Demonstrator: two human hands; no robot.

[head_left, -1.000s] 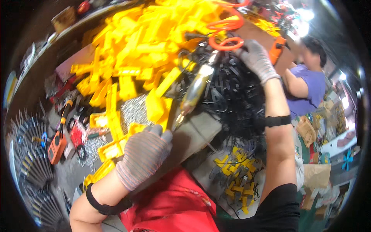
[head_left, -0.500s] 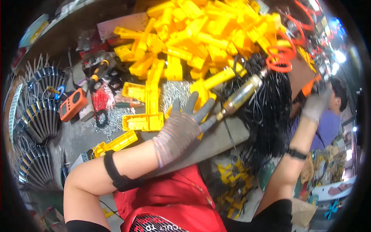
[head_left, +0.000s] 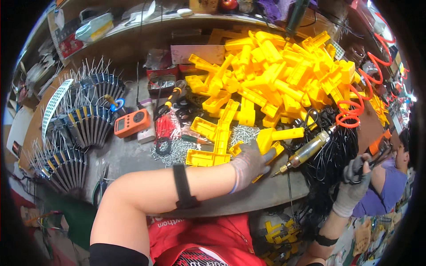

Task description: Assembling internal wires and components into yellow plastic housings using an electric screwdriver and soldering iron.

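Lately, head view: right hand (head_left: 353, 188), lowered from beside the orange object (head_left: 379, 142), had fingers curled around apparent black cord (head_left: 355, 179), seemingly bringing cord into the work. Left hand (head_left: 250, 166) touched a yellow casing (head_left: 266, 141) on the table (head_left: 284, 188); grip unclear. Small box (head_left: 156, 91): contained silvery bits (head_left: 165, 83).

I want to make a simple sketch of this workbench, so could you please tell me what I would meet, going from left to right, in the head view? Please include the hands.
Pliers, orange meter, left hand, screwdriver, right hand.
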